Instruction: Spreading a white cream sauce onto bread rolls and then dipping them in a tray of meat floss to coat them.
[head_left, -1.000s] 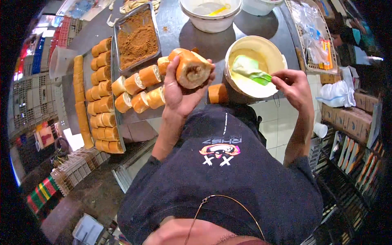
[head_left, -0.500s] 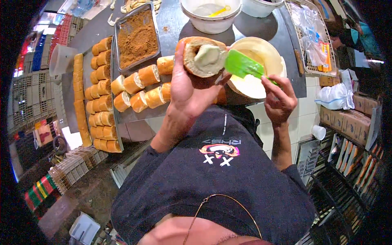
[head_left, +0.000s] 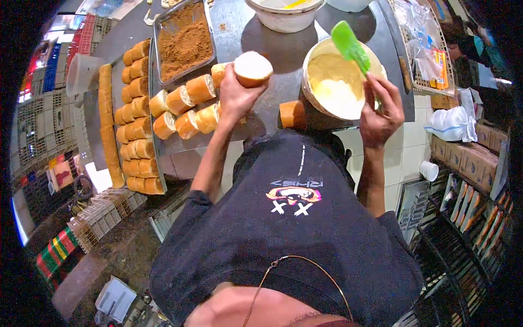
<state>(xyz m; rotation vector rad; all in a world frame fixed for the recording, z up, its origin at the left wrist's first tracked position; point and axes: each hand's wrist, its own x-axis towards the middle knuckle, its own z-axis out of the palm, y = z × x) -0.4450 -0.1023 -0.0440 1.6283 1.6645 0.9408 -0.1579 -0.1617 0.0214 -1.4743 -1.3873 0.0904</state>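
My left hand [head_left: 238,98] is wrapped around a cut bread roll [head_left: 253,66], its pale, white-looking end facing up. With my right hand [head_left: 382,113] I grip a green spatula [head_left: 350,46], its blade raised over a bucket of cream [head_left: 306,82]. Thick pale yellow cream [head_left: 336,94] fills part of that bucket. Beside it lies another brown bread piece [head_left: 293,114]. Left of my left hand, two rows of cut bread rolls [head_left: 177,101] line the table, several with pale filling at their ends; my hand hides part of these rows.
A metal tray [head_left: 212,38] of brown crumbs stands at the back left. Further left are rows of golden bread rolls [head_left: 143,148] on a tray. A white bucket [head_left: 283,22] with a yellow tool sits at the back, and a plastic crate [head_left: 448,91] with bags at the right.
My left hand has turned and moved slightly left with the bread roll, whose filled end faced me before. My right hand has swung the spatula away from the roll, upright over the bucket.
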